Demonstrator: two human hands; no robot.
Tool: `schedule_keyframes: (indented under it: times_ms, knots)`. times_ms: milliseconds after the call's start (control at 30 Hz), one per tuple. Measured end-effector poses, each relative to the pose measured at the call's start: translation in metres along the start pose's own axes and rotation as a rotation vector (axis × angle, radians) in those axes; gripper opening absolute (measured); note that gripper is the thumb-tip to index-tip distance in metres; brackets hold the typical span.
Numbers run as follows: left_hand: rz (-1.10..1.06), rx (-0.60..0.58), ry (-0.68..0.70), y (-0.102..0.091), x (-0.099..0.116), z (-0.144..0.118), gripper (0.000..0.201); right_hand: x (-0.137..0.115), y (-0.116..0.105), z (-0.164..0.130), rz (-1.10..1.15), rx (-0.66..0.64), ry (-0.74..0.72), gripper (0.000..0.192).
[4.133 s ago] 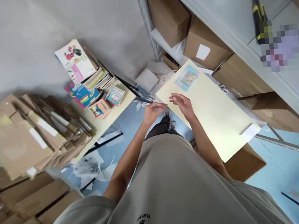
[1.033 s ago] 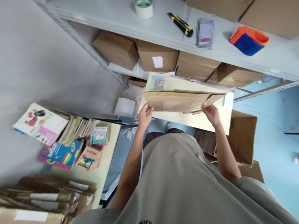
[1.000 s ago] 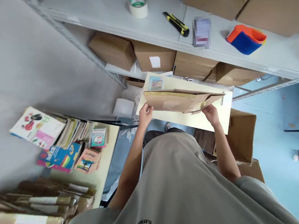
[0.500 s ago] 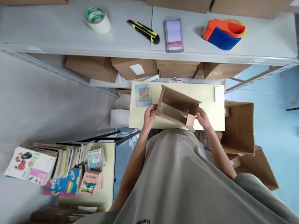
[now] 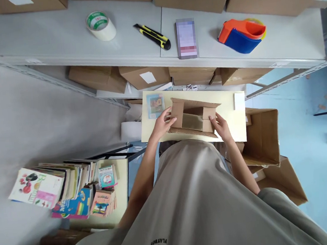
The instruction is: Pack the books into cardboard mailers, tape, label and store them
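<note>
A small open cardboard box [image 5: 192,121] sits on the cream tabletop in front of my body. Its two end flaps are folded inward over the opening, while the long side flaps stand outward. My left hand [image 5: 162,125] grips the box's left end, thumb on the folded flap and the other fingers by the outer edge. At the opposite end my right hand [image 5: 221,126] has its fingertips on the right flap, the rest of the hand round the corner. Left of the box lies a thin light-blue book [image 5: 155,105], flat on the tabletop.
On the grey shelf [image 5: 70,35] ahead lie a tape roll [image 5: 101,26], a utility knife [image 5: 152,36], a phone [image 5: 186,39] and an orange-blue tape dispenser [image 5: 241,35]. A white box [image 5: 239,101] is at the table's right. Book stacks [image 5: 74,183] stand left, large open cartons [image 5: 263,136] right.
The box has gone from tilted in my hands to level on the tabletop. Its end flaps now lie folded inward, and both hands have shifted onto them.
</note>
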State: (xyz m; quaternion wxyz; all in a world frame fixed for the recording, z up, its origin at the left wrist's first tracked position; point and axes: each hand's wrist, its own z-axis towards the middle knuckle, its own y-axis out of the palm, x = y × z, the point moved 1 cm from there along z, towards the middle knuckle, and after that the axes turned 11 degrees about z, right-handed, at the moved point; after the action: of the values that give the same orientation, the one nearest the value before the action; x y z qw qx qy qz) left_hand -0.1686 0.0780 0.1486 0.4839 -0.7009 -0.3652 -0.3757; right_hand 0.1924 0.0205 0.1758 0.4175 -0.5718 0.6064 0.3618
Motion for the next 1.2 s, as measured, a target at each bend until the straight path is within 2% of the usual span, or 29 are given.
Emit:
schedule_keyframes:
  times_ms: [167, 267, 333, 400, 467, 533, 600, 667, 733, 800, 867, 933, 967, 1033, 1133, 1200]
  knots:
    - [0.046, 0.038, -0.018, 0.013, -0.002, -0.006, 0.05, 0.01, -0.008, 0.019, -0.099, 0.08, -0.063, 0.121]
    - [0.017, 0.034, 0.027, 0.013, -0.005, -0.009, 0.038, 0.009, -0.019, 0.022, -0.141, 0.068, -0.145, 0.106]
    - [-0.052, -0.023, 0.077, 0.008, -0.008, -0.014, 0.042, 0.004, -0.027, 0.018, -0.168, 0.026, -0.186, 0.09]
    - [-0.126, -0.123, 0.1, 0.002, -0.01, -0.022, 0.052, -0.003, -0.034, 0.013, -0.196, -0.05, -0.183, 0.085]
    - [-0.146, -0.22, 0.1, -0.002, -0.01, -0.03, 0.07, -0.008, -0.04, 0.009, -0.189, -0.151, -0.152, 0.09]
    - [-0.113, -0.26, 0.094, -0.003, -0.008, -0.037, 0.087, -0.011, -0.045, 0.006, -0.158, -0.24, -0.12, 0.103]
    - [-0.079, -0.223, 0.084, -0.001, -0.004, -0.039, 0.088, -0.012, -0.048, 0.006, -0.138, -0.308, -0.093, 0.114]
    - [-0.047, -0.137, 0.07, 0.002, -0.001, -0.036, 0.073, -0.012, -0.05, 0.006, -0.139, -0.36, -0.08, 0.118]
    - [0.012, -0.053, 0.047, 0.005, 0.001, -0.031, 0.062, -0.011, -0.049, 0.009, -0.139, -0.353, -0.085, 0.11]
    - [0.104, 0.027, 0.003, 0.008, 0.002, -0.024, 0.06, -0.008, -0.047, 0.012, -0.143, -0.258, -0.114, 0.096]
    - [0.191, 0.088, -0.024, 0.008, 0.004, -0.018, 0.081, -0.004, -0.044, 0.015, -0.153, -0.147, -0.144, 0.092]
    - [0.258, 0.102, 0.014, 0.008, 0.009, -0.014, 0.104, -0.001, -0.043, 0.018, -0.167, -0.101, -0.17, 0.105]
    - [0.289, 0.095, 0.054, 0.008, 0.011, -0.012, 0.106, -0.001, -0.042, 0.02, -0.177, -0.098, -0.184, 0.112]
    - [0.355, 0.085, 0.132, 0.007, 0.014, -0.009, 0.088, -0.002, -0.042, 0.022, -0.218, -0.103, -0.216, 0.111]
    - [0.426, 0.094, 0.189, 0.009, 0.014, -0.007, 0.041, -0.003, -0.04, 0.023, -0.328, -0.118, -0.257, 0.088]
    - [0.416, 0.115, 0.196, 0.012, 0.01, -0.006, 0.025, -0.002, -0.036, 0.024, -0.391, -0.108, -0.285, 0.083]
